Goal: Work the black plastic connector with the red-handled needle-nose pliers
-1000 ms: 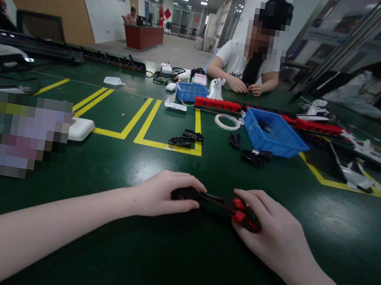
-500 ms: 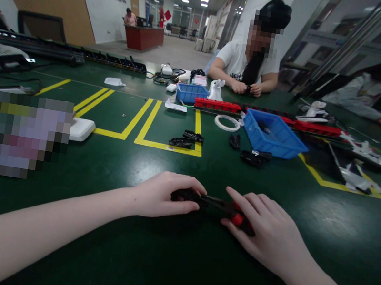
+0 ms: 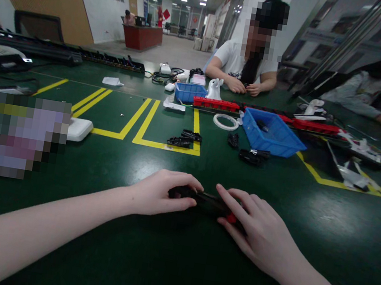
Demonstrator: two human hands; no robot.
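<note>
In the middle of the green table, my left hand (image 3: 164, 193) has its thumb and fingers closed around a small black part (image 3: 179, 192). To the right of it, my right hand (image 3: 257, 225) grips a dark, slim tool (image 3: 215, 204) with a red section near the fingers; its exact kind is too dark to tell. The tool's far end meets the black part at my left fingertips. My right index finger is stretched out above the tool, while the thumb lies below it. Farther up the table lie similar black parts (image 3: 180, 141), several in all.
Beyond my hands stand a large blue bin (image 3: 272, 143) with dark pieces inside and a smaller blue bin (image 3: 190, 94). A white ring (image 3: 226, 122) lies between them. At left is a white box (image 3: 80, 130). Across the table, a person (image 3: 246, 64) handles something small.
My right hand has moved slightly left, nearer my left hand, and less of the tool's red section shows. The view has shifted a little. Both hands keep hold.
</note>
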